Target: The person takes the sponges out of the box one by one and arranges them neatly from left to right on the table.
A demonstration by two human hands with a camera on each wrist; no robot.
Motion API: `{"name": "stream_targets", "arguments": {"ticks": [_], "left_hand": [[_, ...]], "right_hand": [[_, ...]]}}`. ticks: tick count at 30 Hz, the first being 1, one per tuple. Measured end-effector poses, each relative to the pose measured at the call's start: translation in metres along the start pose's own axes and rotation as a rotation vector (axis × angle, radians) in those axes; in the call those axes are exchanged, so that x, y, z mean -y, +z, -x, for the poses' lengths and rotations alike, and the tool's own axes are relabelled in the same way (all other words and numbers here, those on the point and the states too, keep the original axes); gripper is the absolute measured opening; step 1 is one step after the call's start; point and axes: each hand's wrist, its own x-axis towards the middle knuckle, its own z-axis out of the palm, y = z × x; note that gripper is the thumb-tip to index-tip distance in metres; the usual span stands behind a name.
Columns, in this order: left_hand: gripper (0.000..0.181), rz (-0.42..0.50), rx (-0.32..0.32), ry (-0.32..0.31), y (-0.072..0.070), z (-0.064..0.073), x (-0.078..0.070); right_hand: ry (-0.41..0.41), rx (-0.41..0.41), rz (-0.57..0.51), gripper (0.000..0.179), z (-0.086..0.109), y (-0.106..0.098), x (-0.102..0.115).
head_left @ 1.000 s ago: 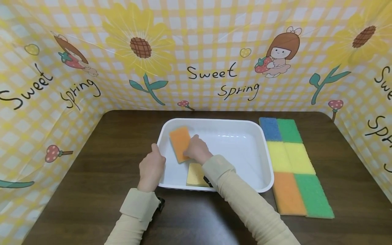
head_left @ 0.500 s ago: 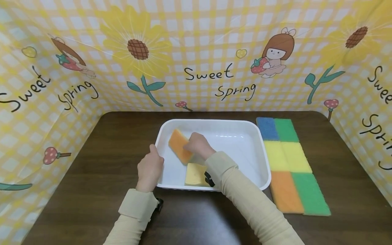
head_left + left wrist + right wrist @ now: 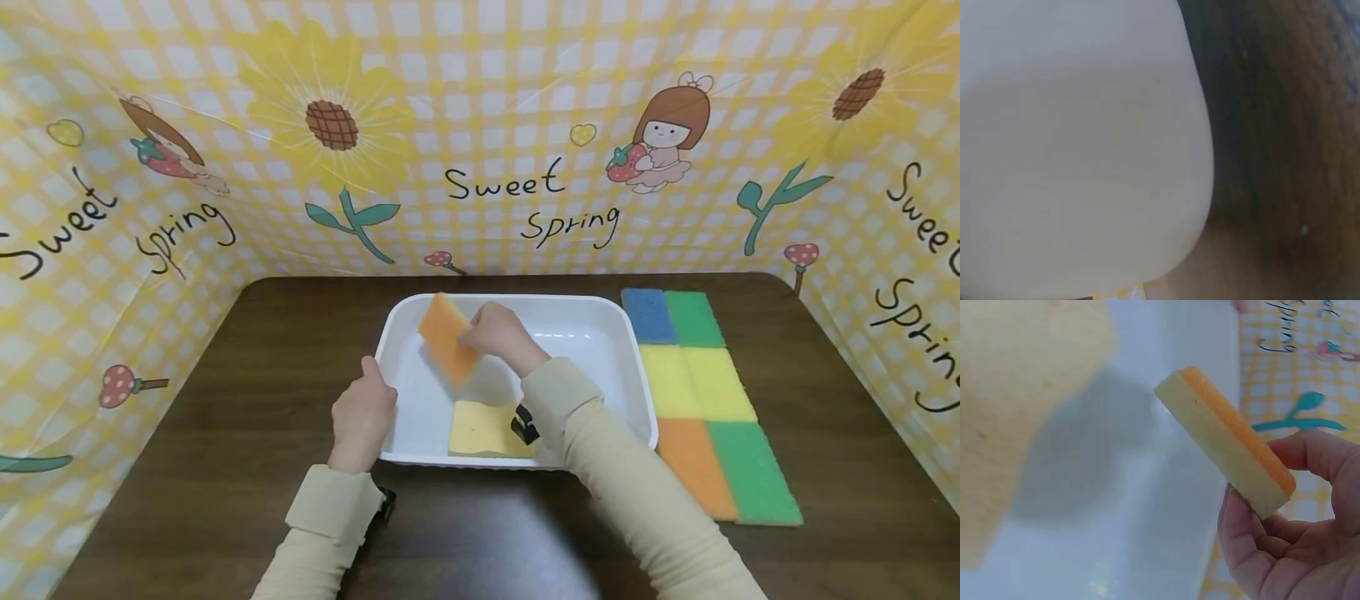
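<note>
In the head view my right hand [image 3: 506, 333] pinches an orange sponge [image 3: 444, 337] tilted up over the left part of a white tray [image 3: 592, 367]. The right wrist view shows this sponge [image 3: 1229, 440] edge-on, orange on one face and pale yellow below, between thumb and fingers. A pale yellow sponge [image 3: 483, 429] lies in the tray near its front wall, partly hidden by the right wrist. My left hand [image 3: 363, 417] grips the tray's left side, thumb up along the rim. Only the tray's pale wall [image 3: 1097, 156] fills the left wrist view; the hand is out of it.
Right of the tray, several sponges lie in two columns on the dark wooden table [image 3: 225, 400]: blue [image 3: 648, 317] and green [image 3: 695, 318] at the back, yellow [image 3: 693, 383] in the middle, orange [image 3: 696, 467] and green [image 3: 753, 471] in front. A checked cloth [image 3: 510, 100] surrounds the table.
My right hand has lifted and tilted the orange sponge up from the tray floor, moving slightly right, so more of the pale yellow sponge shows. The left hand keeps its place at the tray.
</note>
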Motion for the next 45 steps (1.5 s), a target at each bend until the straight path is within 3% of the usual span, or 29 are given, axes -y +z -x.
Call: {"name": "stream_targets", "arguments": {"ticks": [7, 13, 21, 29, 35, 45], "left_hand": [[0.035, -0.001, -0.003, 0.005, 0.0, 0.001, 0.0], [0.037, -0.008, -0.012, 0.011, 0.001, 0.002, 0.0], [0.039, -0.017, -0.02, 0.015, 0.0, 0.001, -0.002], [0.035, -0.02, -0.036, 0.029, 0.002, 0.001, -0.004], [0.037, -0.033, -0.032, 0.029, 0.001, 0.001, -0.004], [0.034, -0.024, -0.024, 0.019, 0.003, -0.001, -0.003]], "right_hand": [[0.074, -0.037, -0.09, 0.014, 0.005, -0.035, 0.004], [0.059, -0.044, -0.146, 0.023, 0.018, -0.071, -0.001], [0.092, -0.138, -0.118, 0.035, 0.041, -0.128, -0.026], [0.076, -0.207, -0.075, 0.045, 0.064, -0.168, -0.071], [0.089, -0.213, -0.061, 0.054, 0.077, -0.187, -0.112], [0.244, -0.152, -0.054, 0.065, 0.099, -0.194, -0.174]]}}
